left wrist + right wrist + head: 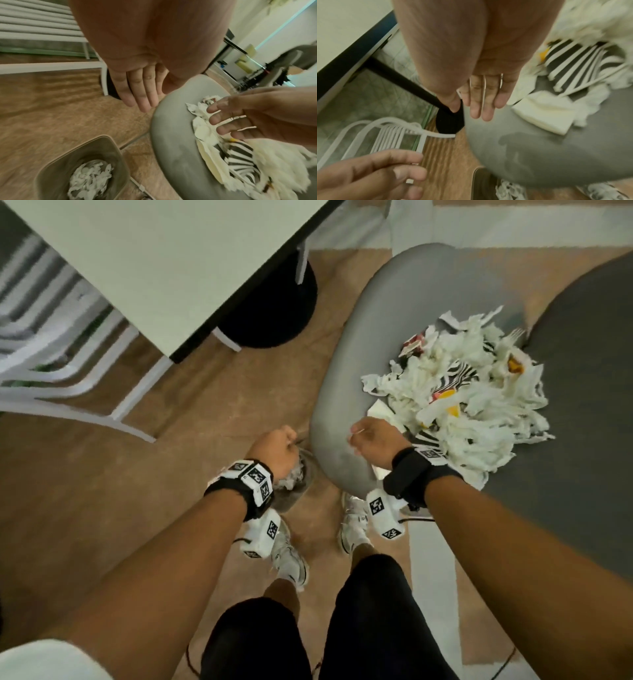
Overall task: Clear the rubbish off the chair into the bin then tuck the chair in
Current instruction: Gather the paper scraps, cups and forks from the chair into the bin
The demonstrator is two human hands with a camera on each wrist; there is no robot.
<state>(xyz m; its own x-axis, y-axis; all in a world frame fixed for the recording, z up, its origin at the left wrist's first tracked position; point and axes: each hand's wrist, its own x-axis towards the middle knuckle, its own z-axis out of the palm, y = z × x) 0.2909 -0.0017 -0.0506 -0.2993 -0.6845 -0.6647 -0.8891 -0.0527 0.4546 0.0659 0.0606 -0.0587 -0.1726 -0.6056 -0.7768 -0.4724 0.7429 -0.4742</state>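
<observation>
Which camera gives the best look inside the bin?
The left wrist view: it looks down into the open bin and shows shredded white paper already inside. In the head view the left hand covers most of it. The right wrist view catches only a dark rim edge.

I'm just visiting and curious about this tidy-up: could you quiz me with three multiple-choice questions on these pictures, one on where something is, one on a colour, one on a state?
1. Where is the bin?
A. On the table
B. On the floor beside the chair
C. On the chair seat

2. What colour is the chair seat?
A. Grey
B. Red
C. Blue

3. What do the hands hold?
A. A bottle each
B. Nothing, both open
C. The bin together

Key: 1 B, it stands on the wooden floor at the seat's edge; 2 A, grey shows around the rubbish; 3 B, left hand and right hand show straight, empty fingers.
</observation>
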